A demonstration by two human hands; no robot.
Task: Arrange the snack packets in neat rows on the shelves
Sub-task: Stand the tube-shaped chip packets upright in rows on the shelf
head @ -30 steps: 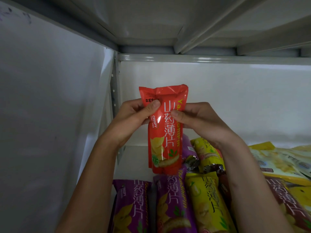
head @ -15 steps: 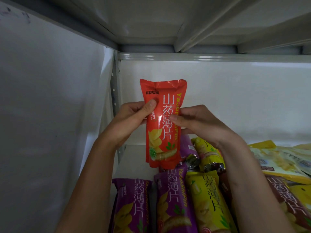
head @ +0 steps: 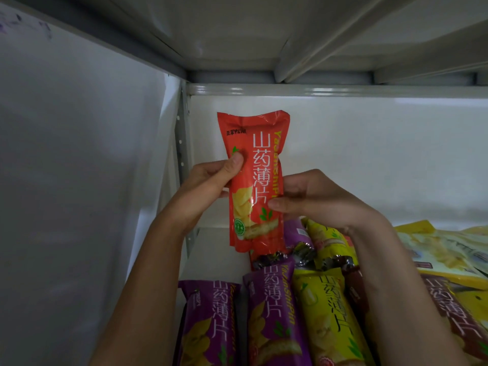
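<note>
Raised higher, red packet (head: pixel 254 180) gripped by left hand (head: pixel 208 182) and right hand (head: pixel 311 199) above white shelf (head: pixel 214 260).

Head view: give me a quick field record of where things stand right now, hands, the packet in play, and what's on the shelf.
held item: red snack packet, upright, lifted above the shelf
left hand: grips the packet's left edge, thumb on its front
right hand: holds the packet's right edge, fingers behind
front row: two purple packets, then a yellow packet, lying flat
right side: loose pile of yellow packets, not in rows
bare shelf floor: back left corner
</note>
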